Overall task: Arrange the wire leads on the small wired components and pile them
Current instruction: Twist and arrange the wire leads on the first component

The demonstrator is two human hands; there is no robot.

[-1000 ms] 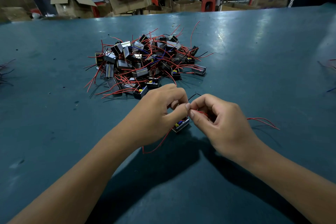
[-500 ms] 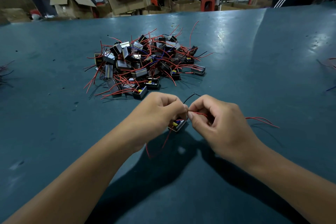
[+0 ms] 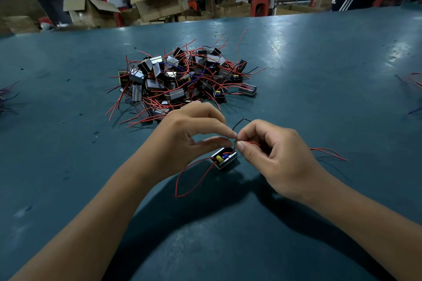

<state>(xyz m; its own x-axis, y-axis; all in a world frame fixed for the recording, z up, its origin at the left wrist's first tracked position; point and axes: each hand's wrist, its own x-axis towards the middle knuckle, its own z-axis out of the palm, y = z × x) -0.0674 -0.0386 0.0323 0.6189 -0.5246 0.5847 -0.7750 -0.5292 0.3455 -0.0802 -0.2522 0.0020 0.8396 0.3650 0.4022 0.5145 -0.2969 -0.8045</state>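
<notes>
Mid-task: left hand and right hand together, pinching leads above one component near-centre on bench; big pile beyond, many leads tangled, sorted share unclear.

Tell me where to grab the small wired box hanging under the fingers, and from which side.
Take the small box by its two long side walls, coming from above. Its open top faces up with parts inside, and red wires leave both short ends, so the long sides look the only clear, flat places to pinch.
</notes>
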